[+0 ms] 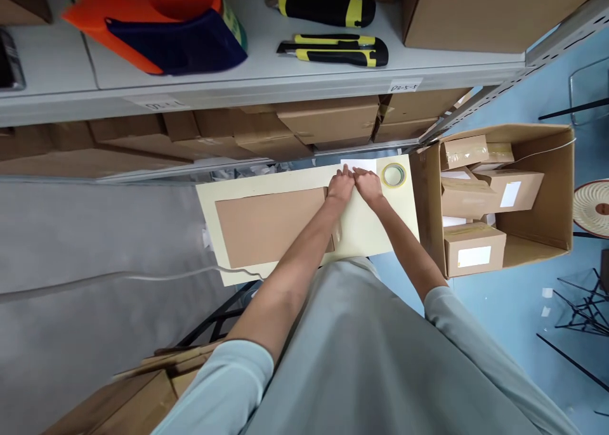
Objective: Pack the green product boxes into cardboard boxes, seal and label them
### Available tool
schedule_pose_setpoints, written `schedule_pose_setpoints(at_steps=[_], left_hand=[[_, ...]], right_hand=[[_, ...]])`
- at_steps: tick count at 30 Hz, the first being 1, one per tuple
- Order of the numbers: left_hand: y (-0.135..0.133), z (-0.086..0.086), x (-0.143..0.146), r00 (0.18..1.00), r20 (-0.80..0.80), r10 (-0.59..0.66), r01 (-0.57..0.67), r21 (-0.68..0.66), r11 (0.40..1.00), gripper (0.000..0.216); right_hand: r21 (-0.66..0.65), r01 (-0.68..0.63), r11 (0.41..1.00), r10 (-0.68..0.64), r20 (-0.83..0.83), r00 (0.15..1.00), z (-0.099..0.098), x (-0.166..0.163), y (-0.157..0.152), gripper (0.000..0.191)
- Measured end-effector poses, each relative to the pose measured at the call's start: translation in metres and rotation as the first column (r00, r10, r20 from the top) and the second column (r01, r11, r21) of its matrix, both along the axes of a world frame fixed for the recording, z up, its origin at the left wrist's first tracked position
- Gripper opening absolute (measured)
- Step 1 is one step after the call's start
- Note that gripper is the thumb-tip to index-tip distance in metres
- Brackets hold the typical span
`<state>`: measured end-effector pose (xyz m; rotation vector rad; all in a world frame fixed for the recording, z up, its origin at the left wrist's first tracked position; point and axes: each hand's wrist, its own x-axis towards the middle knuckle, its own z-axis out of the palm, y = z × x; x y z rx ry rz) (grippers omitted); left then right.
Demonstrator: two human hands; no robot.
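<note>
Both my hands meet at the far edge of a small cream table. My left hand and my right hand have their fingers pressed together on a white sheet of paper. A flat brown cardboard piece lies on the table just left of my left forearm. A roll of clear tape lies just right of my right hand.
An open carton of small labelled boxes stands right of the table. A metal shelf above carries two yellow-black utility knives, an orange-blue object and cartons. More cardboard boxes fill the lower shelf. A cable runs left.
</note>
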<state>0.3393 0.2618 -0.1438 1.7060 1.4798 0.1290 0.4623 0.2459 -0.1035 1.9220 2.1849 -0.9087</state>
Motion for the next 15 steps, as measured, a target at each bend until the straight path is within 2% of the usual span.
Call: schedule_pose_setpoints(at_steps=[8,12,15], left_hand=[[0.005,0.008,-0.002,0.972,-0.191,-0.139,0.144,0.013,0.99,0.029],[0.006,0.018,-0.001,0.955,-0.225,-0.191,0.2,0.017,0.98,0.038],[0.005,0.029,0.001,0.942,-0.253,-0.223,0.233,0.013,0.972,0.045]], right_hand=[[-0.009,-0.027,1.0,0.027,0.057,0.998,0.0,0.005,-0.001,0.049],[-0.042,-0.055,0.998,0.058,0.062,0.996,0.005,0.005,-0.001,0.051],[-0.05,-0.031,0.998,0.033,0.035,0.999,0.005,0.006,-0.002,0.053]])
